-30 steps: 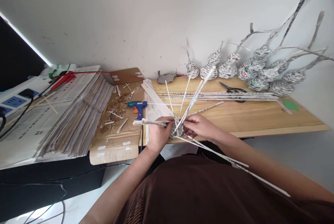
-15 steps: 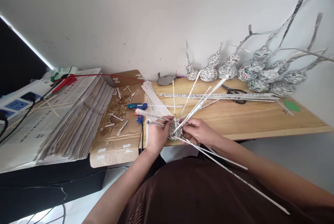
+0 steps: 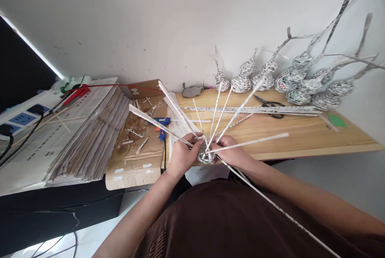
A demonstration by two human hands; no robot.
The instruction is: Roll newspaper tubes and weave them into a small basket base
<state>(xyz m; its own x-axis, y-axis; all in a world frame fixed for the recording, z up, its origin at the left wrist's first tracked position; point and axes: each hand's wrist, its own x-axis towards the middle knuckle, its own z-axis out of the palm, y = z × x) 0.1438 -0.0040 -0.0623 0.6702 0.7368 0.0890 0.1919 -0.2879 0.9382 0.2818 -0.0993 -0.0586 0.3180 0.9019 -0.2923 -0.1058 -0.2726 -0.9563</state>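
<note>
A small round woven paper piece (image 3: pixel 207 156) is between my hands at the table's front edge. Several white paper sticks fan out from it, up, left and right, and one long stick (image 3: pixel 270 202) runs down to the lower right across my forearm. My left hand (image 3: pixel 182 153) pinches the left side of the piece, thumb on top. My right hand (image 3: pixel 230 151) is closed on its right side, with fingers partly hidden under the sticks.
Behind lie a bundle of paper sticks (image 3: pixel 285 110), black scissors (image 3: pixel 272 107) and woven gourd shapes (image 3: pixel 240 83). Leftward are a blue glue gun (image 3: pixel 162 123), scrap-strewn cardboard (image 3: pixel 135 173), a newspaper stack (image 3: pixel 87 141) and a power strip (image 3: pixel 21 119).
The woven piece has turned a little, and its sticks spread differently. One stick that pointed to the lower right now points right over my right hand. Both hands still hold the piece.
</note>
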